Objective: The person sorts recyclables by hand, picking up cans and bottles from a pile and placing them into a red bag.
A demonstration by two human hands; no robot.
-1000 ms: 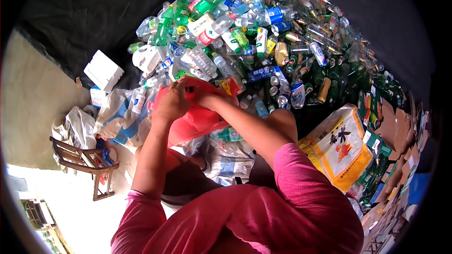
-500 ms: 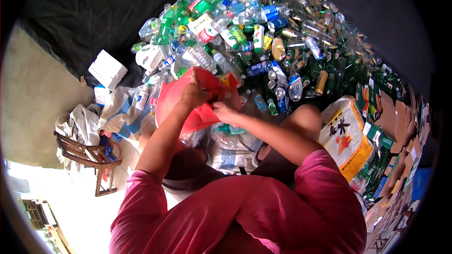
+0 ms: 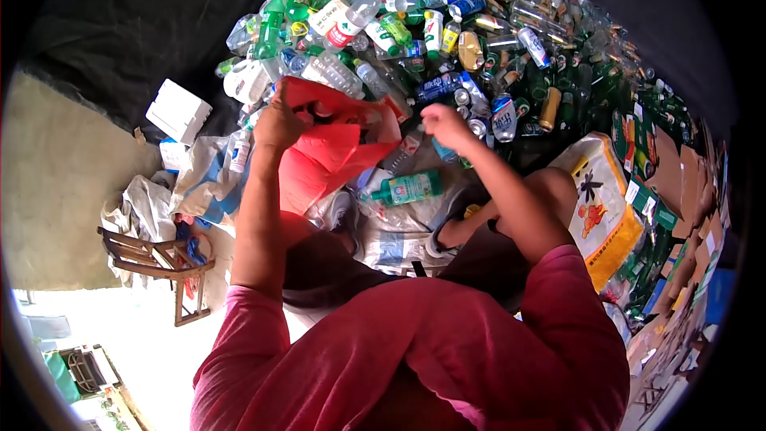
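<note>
Left hand (image 3: 279, 121): clenched hard on the upper left edge of the red bag (image 3: 323, 156), gripping it right at the rim.
Right hand (image 3: 447, 126): up and apart from the bag, fingers curled in; whether pinching anything, cannot tell!
Red bag: slung between the hands, hanging from the left one, mouth gaping toward the right one, dark shapes inside too murky to name.
Clear bottle (image 3: 405, 153): aslant just beside the bag, close in below the right hand.
Green bottle (image 3: 411, 188): down on its side, closer in than the right hand and slightly left of it, label showing.
White sack (image 3: 391, 249): spread low, closer in than both hands.
Bottle heap (image 3: 331, 73): piled high beyond both hands, clear and green all mixed.
Gold can (image 3: 550, 109): out to the right of the right hand, among dark green bottles.
White box (image 3: 179, 111): tilted, well left of the left hand.
Wooden chair (image 3: 155, 263): left of the left hand, lower down.
</note>
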